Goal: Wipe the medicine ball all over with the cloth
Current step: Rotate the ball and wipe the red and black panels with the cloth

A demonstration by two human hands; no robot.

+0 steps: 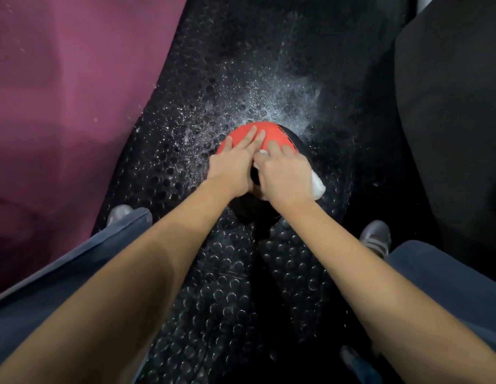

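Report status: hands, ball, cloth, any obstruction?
Left hand flat on medicine ball, steadying. Right hand presses white cloth onto it. Ball on studded black mat. Nothing blocking.

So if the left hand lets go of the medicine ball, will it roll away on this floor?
Probably only a little. The medicine ball is round and nothing blocks it, so it could roll. The studded floor mat likely gives grip. The left hand lies flat on it, apparently steadying it.

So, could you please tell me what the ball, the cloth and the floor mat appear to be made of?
Medicine ball: matte red and black panels with visible stitching, probably synthetic leather. Cloth: thin white fabric or a wipe, crumpled. Floor mat: black, raised round studs, likely rubber.
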